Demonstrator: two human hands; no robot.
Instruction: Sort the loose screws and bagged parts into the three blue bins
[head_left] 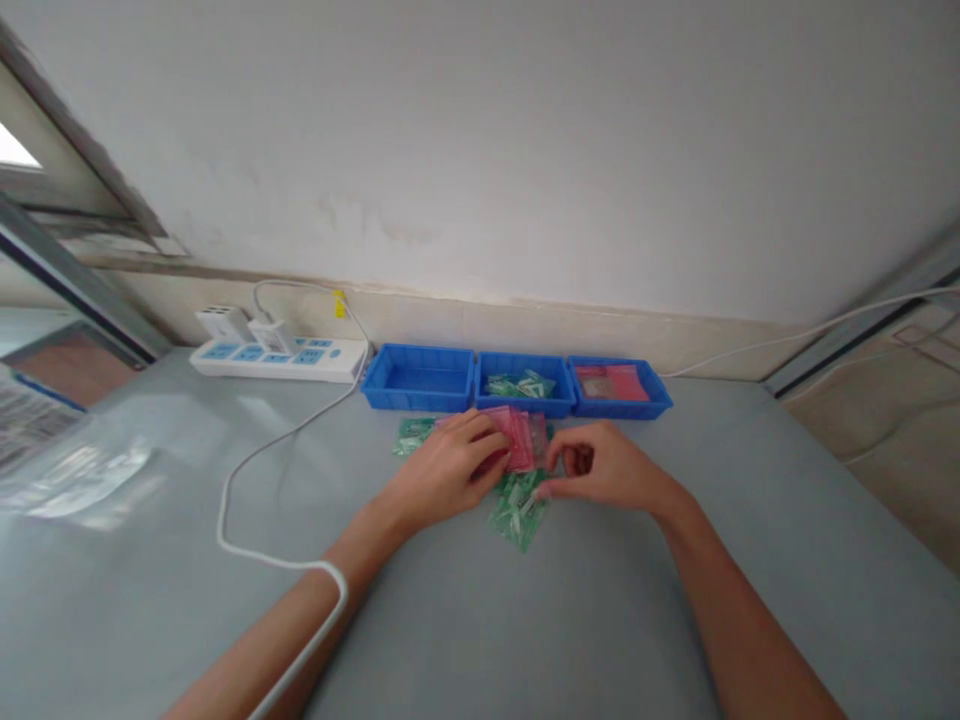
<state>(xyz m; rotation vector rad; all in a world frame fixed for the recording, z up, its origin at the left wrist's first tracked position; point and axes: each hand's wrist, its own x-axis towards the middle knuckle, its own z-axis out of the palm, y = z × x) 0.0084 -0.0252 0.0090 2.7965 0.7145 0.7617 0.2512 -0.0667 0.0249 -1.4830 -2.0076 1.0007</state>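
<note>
In the head view, the left hand (448, 468) lay palm down on the grey bench (585, 620), its fingers loosely curled over a fanned stack of pink packets (520, 440), fingertips touching the top one. The right hand (600, 470) sat just beside it, fingers bent into a narrow pinch at the stack's right edge; whether it truly gripped a packet could not be told. Green packets (517, 508) lay between and just below the two hands, with more green ones (411, 436) peeking out left of the left hand. Just beyond the hands stood three blue trays in a row: the left tray (417, 379) bare inside, the middle tray (520, 392) holding green packets, the right tray (621, 389) holding pink ones. A white power strip (279, 357) lay further left, its cable (247, 470) trailing across the bench.
</note>
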